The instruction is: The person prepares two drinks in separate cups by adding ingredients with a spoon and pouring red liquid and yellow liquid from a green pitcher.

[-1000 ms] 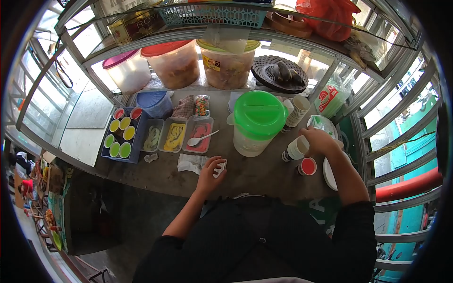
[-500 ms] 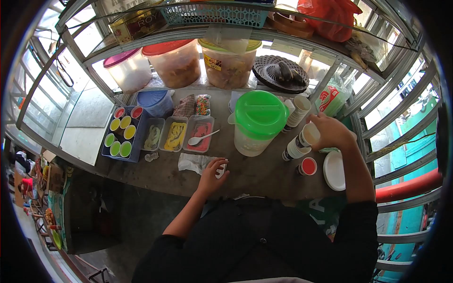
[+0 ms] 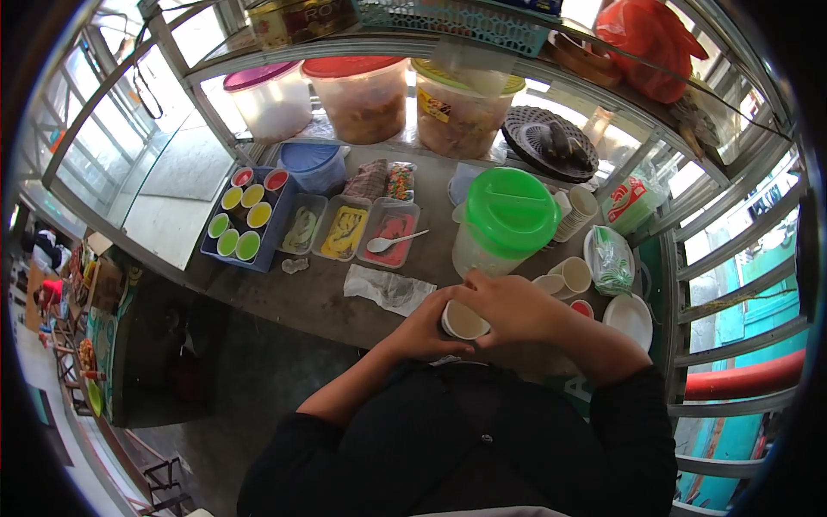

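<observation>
A paper cup [image 3: 466,322] is held close to my body, its open rim facing up. My left hand [image 3: 424,331] is wrapped round its left side, and my right hand [image 3: 506,308] closes over its right side and rim. A crumpled white cloth or tissue [image 3: 389,291] lies just left of my hands. Behind them stands a clear tub with a green lid [image 3: 512,211]. More paper cups [image 3: 571,277] rest beyond my right wrist, beside a cup of red filling [image 3: 582,308] partly hidden by my forearm.
At left, a blue crate [image 3: 274,226] holds cups with red, yellow and green contents. Beside it sit several tubs, one with pink paste [image 3: 399,227] and a white spoon. White plates [image 3: 628,323] lie at right. Large lidded containers [image 3: 355,103] line the back under a shelf.
My right hand has come from the cups at right to the front middle, bringing a paper cup. My left hand has left the white cloth and joined it on the cup. The view has shifted.
</observation>
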The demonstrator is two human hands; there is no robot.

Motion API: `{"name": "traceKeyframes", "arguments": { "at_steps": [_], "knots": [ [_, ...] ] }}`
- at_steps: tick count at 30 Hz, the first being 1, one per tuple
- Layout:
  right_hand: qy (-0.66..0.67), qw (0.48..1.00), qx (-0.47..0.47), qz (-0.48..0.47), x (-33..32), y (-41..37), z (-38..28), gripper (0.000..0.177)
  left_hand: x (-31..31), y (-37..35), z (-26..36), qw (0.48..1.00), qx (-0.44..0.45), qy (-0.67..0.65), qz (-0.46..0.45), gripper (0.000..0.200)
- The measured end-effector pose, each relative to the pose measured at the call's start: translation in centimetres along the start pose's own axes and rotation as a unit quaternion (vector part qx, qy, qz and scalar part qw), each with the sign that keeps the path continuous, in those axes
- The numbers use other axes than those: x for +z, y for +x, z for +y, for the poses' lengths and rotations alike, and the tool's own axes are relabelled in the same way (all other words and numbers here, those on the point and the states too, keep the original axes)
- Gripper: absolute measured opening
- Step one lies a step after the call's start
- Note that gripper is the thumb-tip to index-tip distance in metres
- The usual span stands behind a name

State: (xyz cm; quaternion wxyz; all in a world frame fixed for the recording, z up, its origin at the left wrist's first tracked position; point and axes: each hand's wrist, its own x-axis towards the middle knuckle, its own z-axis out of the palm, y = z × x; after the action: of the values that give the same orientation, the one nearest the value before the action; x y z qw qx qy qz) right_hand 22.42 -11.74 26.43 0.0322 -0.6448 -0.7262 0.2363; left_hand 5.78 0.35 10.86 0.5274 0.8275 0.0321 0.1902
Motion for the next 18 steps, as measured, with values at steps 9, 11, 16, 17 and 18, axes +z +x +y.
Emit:
{"name": "traceKeyframes", "arguments": {
  "at_steps": [9,11,16,17,18],
  "knots": [
    [0.348,0.911,0.044,0.216,4.8,5.9,0.9,0.042,-4.0,-5.1,-3.7,0.977,-0.158,-0.035,0.140,0.084],
    [0.638,0.738,0.034,0.218,9.7,8.2,4.4,0.035,-5.7,-6.9,-4.8,0.966,-0.197,-0.004,0.169,0.082],
    [0.843,0.396,0.233,0.281,17.9,12.3,6.8,0.042,-10.3,-10.2,-7.4,0.947,-0.234,0.003,0.220,0.081],
    [0.856,0.356,0.257,0.274,19.8,12.4,7.3,0.039,-11.1,-10.6,-8.4,0.945,-0.232,0.005,0.231,0.082],
    [0.866,0.316,0.281,0.267,21.3,12.6,7.6,0.036,-12.0,-11.0,-9.4,0.943,-0.230,0.006,0.242,0.082]
  ]
}}
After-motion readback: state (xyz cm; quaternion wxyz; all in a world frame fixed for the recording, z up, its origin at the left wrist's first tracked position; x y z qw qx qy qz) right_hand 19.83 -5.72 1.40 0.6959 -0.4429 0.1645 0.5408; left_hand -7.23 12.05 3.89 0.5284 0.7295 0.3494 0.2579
